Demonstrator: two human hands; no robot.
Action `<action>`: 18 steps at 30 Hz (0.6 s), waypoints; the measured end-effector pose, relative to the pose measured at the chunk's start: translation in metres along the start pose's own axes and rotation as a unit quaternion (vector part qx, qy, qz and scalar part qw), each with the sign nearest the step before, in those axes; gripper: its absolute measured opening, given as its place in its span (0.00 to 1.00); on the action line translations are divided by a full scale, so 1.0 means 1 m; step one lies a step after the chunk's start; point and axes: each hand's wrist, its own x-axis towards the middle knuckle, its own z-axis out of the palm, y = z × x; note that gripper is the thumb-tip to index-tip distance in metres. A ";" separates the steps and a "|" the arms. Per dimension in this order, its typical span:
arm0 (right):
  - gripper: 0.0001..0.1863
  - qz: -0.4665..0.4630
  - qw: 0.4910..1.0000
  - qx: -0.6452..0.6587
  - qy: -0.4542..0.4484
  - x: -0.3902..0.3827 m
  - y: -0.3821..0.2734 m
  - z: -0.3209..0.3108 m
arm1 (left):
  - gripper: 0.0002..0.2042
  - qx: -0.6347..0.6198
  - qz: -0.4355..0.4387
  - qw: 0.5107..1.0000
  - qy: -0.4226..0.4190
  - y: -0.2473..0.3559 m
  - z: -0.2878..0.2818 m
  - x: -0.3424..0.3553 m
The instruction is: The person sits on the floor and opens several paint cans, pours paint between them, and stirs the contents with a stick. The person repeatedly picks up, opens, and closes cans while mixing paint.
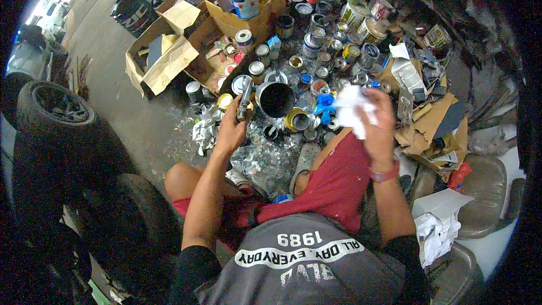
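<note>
My left hand (234, 127) is closed around a silver metal tool (245, 101), apparently a spray gun, held beside a large dark-interior metal pot (275, 100). My right hand (377, 124) grips a crumpled white cloth or paper (351, 107), slightly blurred, out to the right over my red-shorted knee. Just left of it lie crumpled blue gloves or plastic (324, 107). A yellow can (296, 119) stands by the pot, among several open tins and small cups on the paint-stained floor (265, 155).
Cardboard boxes with cans (197, 42) sit ahead left. A black drum (129, 8) stands farther back. Stacked tires (62, 107) are at my left. Torn cardboard (429, 130), a brown seat (483, 192) and white rags (437, 231) are at my right. Many more cans fill the back right.
</note>
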 end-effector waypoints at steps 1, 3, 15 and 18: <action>0.14 -0.004 1.000 0.000 -0.005 0.003 -0.003 0.002 | 0.30 0.024 0.015 0.999 0.017 -0.002 0.003 -0.001; 0.15 -0.231 0.932 -0.266 -0.090 0.012 0.003 0.049 | 0.30 0.050 0.029 0.998 0.022 -0.009 -0.012 -0.011; 0.25 -0.203 0.609 -0.611 -0.464 0.045 0.054 0.119 | 0.36 0.094 0.121 0.986 0.069 -0.032 -0.019 -0.011; 0.35 -0.026 0.632 -0.579 -0.514 0.062 0.066 0.124 | 0.36 0.156 0.074 0.984 0.052 -0.025 -0.009 -0.008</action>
